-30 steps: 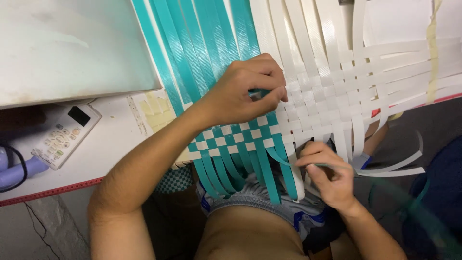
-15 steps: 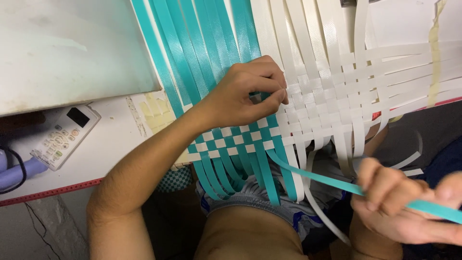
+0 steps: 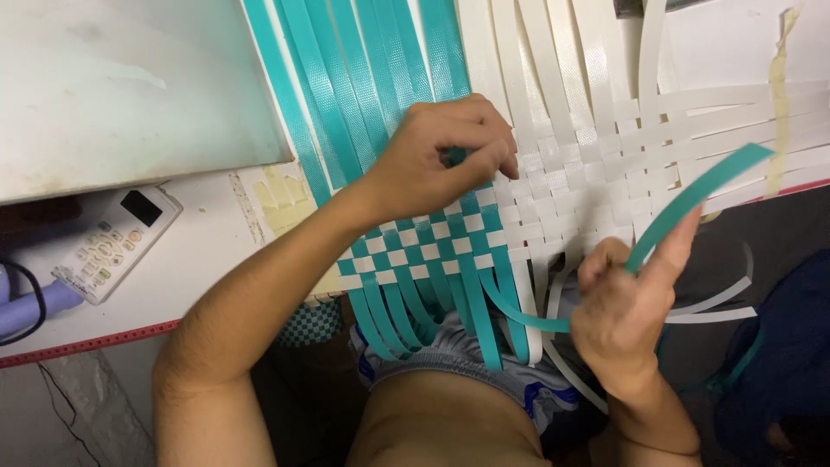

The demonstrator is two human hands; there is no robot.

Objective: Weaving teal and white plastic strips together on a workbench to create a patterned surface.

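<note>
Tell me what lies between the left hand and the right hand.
In the head view, checkered teal-and-white woven plastic strips lie between the left hand and the right hand, which holds a loose teal strip.

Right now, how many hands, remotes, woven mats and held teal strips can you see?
Hands: 2, left hand and right hand
Remote: 1
Mat: 1
Strip held in the right hand: 1
Total: 5
</note>
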